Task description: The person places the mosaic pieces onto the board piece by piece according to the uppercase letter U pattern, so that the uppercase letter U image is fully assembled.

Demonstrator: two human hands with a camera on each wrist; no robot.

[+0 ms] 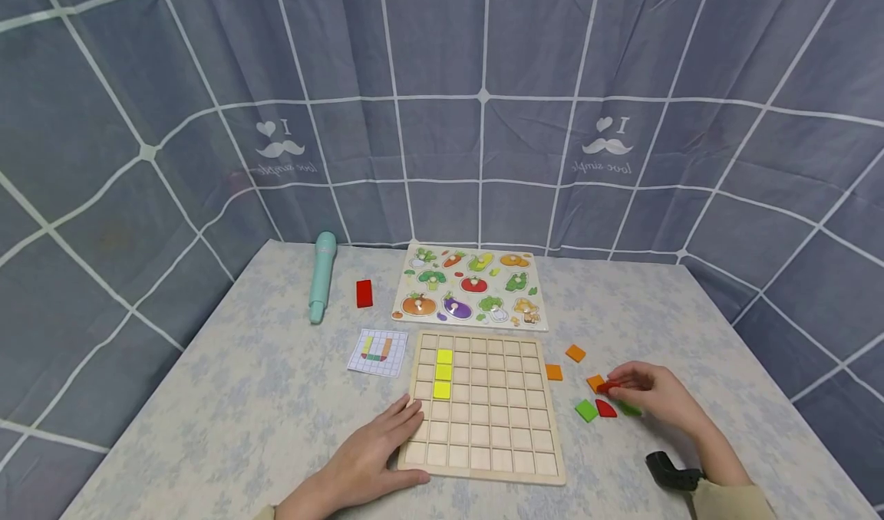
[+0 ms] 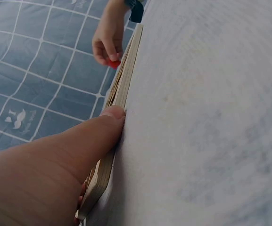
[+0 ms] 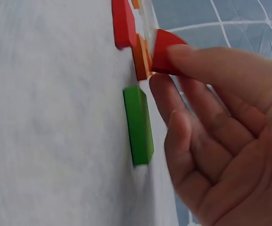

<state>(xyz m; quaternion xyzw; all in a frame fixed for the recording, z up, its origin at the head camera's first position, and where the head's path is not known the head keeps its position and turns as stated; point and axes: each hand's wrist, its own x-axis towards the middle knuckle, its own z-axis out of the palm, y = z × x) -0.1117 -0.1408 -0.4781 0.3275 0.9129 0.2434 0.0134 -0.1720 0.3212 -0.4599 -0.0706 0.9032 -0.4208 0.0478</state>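
Note:
My right hand (image 1: 659, 397) pinches a red quarter-round tile (image 3: 164, 51) between thumb and fingers, just above the table. Around it lie a second red quarter-round tile (image 1: 605, 409), a green square tile (image 1: 586, 410), an orange tile (image 1: 595, 383) and another green tile (image 3: 138, 126), partly covered by the hand in the head view. The left hand (image 1: 369, 451) rests at the near left corner of a wooden grid board (image 1: 500, 393), fingers over its left side and thumb along its front edge. Three yellow square tiles (image 1: 443, 371) fill a short column in the board.
A pattern card (image 1: 394, 366) lies left of the board, and a red block (image 1: 364, 294) behind the card. Farther left is a teal microphone-shaped object (image 1: 322, 278). Behind the board sits a vegetable puzzle (image 1: 400, 297). Two orange tiles (image 1: 575, 353) lie to the right.

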